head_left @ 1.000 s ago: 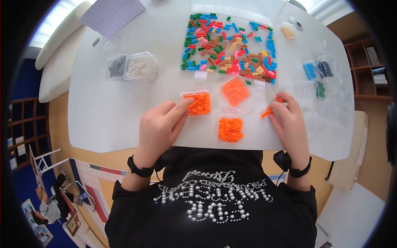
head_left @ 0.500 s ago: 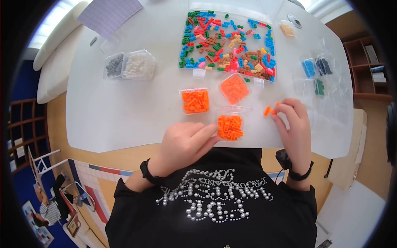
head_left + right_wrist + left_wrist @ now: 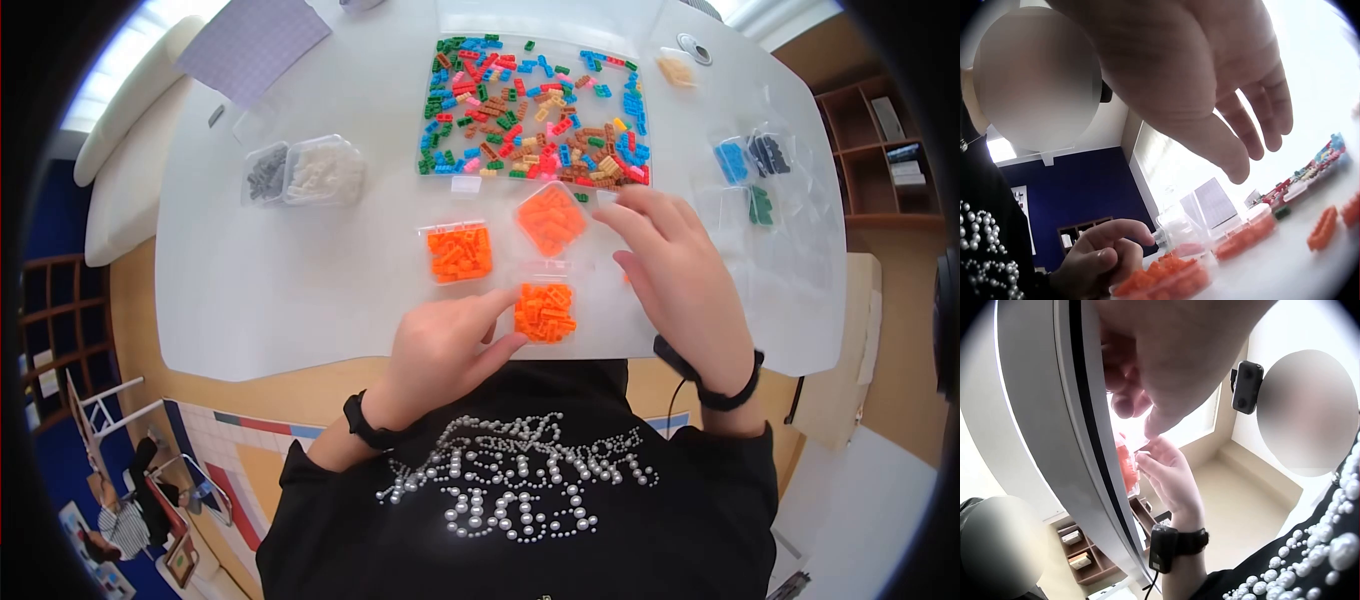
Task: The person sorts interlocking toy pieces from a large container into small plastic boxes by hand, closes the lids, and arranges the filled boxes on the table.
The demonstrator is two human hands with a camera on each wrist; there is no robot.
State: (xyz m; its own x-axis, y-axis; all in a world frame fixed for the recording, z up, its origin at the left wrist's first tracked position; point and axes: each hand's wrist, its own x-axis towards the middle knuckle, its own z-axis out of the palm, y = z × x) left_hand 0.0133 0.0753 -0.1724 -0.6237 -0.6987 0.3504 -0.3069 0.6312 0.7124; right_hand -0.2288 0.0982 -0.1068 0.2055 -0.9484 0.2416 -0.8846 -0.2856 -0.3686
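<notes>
In the head view my left hand (image 3: 445, 345) reaches to the left side of the near clear box of orange bricks (image 3: 545, 312). Its index finger and thumb are spread, their tips right at the box's edge. My right hand (image 3: 675, 255) hovers over the table with fingers apart and nothing between them, its fingertips close to a closed orange box (image 3: 551, 220). Under that hand, mostly hidden in the head view, loose orange bricks (image 3: 1322, 229) lie on the table in the right wrist view. Another box of orange bricks (image 3: 460, 252) stands to the left.
A large clear case (image 3: 535, 120) of mixed coloured bricks lies at the back. Grey (image 3: 267, 175) and white (image 3: 325, 172) brick boxes stand at left. Small boxes of blue (image 3: 731, 162), black (image 3: 769, 155) and green (image 3: 761, 206) bricks are at right, beige bricks (image 3: 676, 71) behind.
My left hand moved from the left orange box to the near one, its fingers now more spread. My right hand left the loose orange bricks, moving left and away from me, fingers opened.
</notes>
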